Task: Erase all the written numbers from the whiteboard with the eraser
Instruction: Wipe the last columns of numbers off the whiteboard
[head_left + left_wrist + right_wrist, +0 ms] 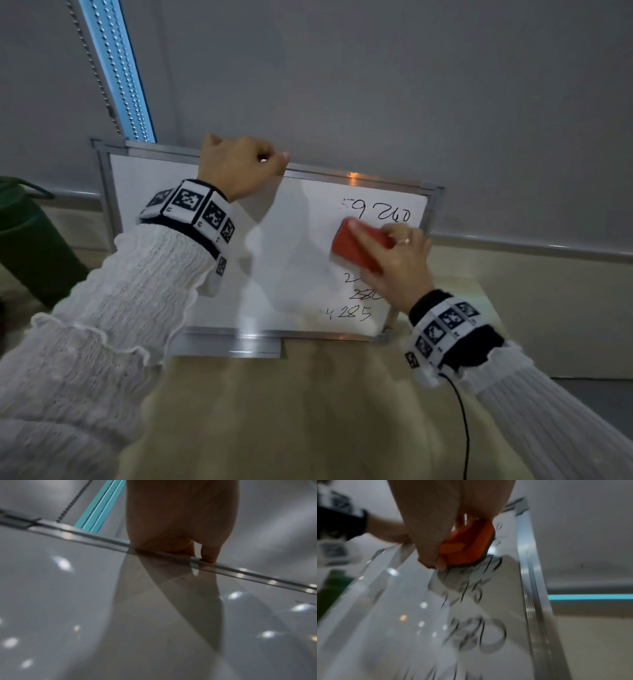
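Note:
A silver-framed whiteboard [164,192] stands tilted on a table, leaning toward the wall. Black handwritten numbers [383,213] remain on its right part, some near the top and more [352,312] near the bottom. My right hand [394,260] grips a red eraser [356,248] and presses it flat on the board between those rows. In the right wrist view the eraser [467,547] sits above blurred numbers [476,632]. My left hand [239,164] grips the board's top frame edge [102,541], with fingers [209,554] curled over it.
A dark green container [30,240] stands at the left beside the board. The beige tabletop [308,411] spreads below the board, with a black cable [462,421] running from my right wrist. A grey wall [376,85] and a blue strip [120,68] are behind.

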The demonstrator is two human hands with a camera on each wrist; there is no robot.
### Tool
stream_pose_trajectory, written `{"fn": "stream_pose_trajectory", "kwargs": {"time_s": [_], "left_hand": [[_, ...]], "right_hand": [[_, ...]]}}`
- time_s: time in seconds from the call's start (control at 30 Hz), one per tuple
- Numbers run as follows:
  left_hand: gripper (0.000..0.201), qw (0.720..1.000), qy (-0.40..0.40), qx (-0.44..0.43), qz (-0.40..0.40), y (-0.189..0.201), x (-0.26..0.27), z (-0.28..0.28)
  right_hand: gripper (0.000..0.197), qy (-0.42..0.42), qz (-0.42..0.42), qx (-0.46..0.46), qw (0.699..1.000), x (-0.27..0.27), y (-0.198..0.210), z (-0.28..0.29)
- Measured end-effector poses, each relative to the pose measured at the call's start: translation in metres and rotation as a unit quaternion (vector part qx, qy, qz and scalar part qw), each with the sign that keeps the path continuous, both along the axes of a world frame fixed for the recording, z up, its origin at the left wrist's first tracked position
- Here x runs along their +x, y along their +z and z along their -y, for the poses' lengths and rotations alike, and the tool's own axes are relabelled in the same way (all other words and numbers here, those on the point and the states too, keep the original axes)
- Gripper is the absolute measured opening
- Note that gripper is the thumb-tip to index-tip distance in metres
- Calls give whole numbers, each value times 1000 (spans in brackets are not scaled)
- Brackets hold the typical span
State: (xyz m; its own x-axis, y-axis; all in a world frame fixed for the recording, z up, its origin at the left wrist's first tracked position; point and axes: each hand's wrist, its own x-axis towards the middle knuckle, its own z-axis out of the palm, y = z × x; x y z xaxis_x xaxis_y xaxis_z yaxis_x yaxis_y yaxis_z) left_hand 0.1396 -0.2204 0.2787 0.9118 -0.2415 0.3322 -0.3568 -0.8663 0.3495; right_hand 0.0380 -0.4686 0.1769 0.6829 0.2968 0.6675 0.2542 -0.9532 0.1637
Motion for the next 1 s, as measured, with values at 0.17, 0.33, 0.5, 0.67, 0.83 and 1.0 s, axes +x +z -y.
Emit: {"fn": "stream_pose_trajectory", "kwargs": {"time_s": [0.17, 0.33, 0.5, 0.67, 0.83, 1.0], "left_hand": [[36, 998, -24, 27, -51, 10, -1, 25], [50, 996, -51, 48, -55, 7, -2, 46], [40, 998, -29, 47, -29, -2, -2, 47], [39, 999, -24, 39, -30, 1, -7, 46], [39, 997, -34, 41, -48, 0, -6, 45], [40, 998, -32, 45, -41, 1, -8, 48]], "right_hand": [[76, -8, 55, 16, 998, 19, 18, 6], [80, -7, 53, 28, 998, 21, 19, 3], [72, 80, -32, -161, 983, -14, -69, -1], [67, 75, -10, -185, 980, -17, -67, 11], [71, -33, 26, 5, 999, 19, 8, 9], [59, 113, -52, -188, 974, -24, -94, 2]]}}
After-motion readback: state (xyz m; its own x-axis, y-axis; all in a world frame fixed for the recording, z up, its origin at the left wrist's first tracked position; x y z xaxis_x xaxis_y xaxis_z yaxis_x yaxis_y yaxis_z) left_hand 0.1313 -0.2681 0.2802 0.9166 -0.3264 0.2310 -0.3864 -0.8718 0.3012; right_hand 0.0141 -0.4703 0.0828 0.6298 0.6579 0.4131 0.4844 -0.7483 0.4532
